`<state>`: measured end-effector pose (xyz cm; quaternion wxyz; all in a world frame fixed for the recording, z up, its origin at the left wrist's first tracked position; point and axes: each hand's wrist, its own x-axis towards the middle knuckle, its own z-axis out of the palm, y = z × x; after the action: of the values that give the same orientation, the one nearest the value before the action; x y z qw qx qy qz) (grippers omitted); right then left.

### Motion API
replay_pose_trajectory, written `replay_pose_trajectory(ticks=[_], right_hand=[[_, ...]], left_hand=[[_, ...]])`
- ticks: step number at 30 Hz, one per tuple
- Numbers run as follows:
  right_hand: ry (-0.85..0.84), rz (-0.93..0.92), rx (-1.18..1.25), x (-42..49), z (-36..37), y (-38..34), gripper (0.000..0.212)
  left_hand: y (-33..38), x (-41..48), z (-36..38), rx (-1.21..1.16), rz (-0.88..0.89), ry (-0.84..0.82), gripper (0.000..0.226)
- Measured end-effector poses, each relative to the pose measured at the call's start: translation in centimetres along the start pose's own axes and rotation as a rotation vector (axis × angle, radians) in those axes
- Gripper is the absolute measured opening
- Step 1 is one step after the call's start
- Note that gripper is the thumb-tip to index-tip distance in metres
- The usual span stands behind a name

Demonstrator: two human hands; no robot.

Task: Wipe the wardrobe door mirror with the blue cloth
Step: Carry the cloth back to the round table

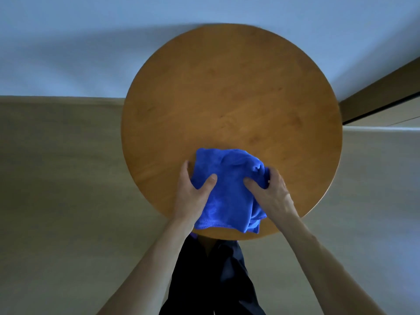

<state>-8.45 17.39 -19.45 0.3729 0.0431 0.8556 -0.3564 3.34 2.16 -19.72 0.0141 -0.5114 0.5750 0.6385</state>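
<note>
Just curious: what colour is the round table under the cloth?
The table is orange-brown wood; head view.

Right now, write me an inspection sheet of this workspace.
Surface: round wooden table, bearing the cloth by its near rim.
Job's things: blue cloth, crumpled; mirror not in view.
Clutter: nothing seen.
Hands: left hand and right hand both grip the cloth.
Cables: nothing seen.
Surroundings: pale floor, plain wall, wooden frame at right.
</note>
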Motion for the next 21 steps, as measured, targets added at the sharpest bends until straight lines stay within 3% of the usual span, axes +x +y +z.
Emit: replay_pose_trajectory(ticks=[3, 5, 11, 15, 18, 21], right_hand=[[0.053, -0.06, 0.003, 0.6, 0.5, 0.2, 0.065], [0.081, -0.121, -0.035, 1.0, 0.7, -0.1, 0.076], [0.147, -0.252, -0.089, 3.8, 0.2, -1.1, 0.008], [0.04, -0.214, -0.076, 4.8, -1.1, -1.0, 0.006], [-0.03, -0.277, -0.131, 4.9, -1.5, -0.5, 0.028], [-0.118, -0.288, -0.174, 4.6, -1.4, -0.8, 0.049]], left_hand=[[-0.5, 1.1, 0.2, -0.004, -0.002, 0.058, 0.048], [-0.4, 2.0, 0.4, 0.014, -0.014, 0.071, 0.036], [-0.4, 3.6, 0.9, 0.027, -0.055, 0.107, 0.024], [-0.2, 3.2, 1.1, 0.224, 0.013, 0.167, 0.027], [0.6, 3.2, 1.0, 0.477, 0.267, 0.157, 0.068], [1.6, 3.9, 1.1, 0.601, 0.379, 0.046, 0.049]])
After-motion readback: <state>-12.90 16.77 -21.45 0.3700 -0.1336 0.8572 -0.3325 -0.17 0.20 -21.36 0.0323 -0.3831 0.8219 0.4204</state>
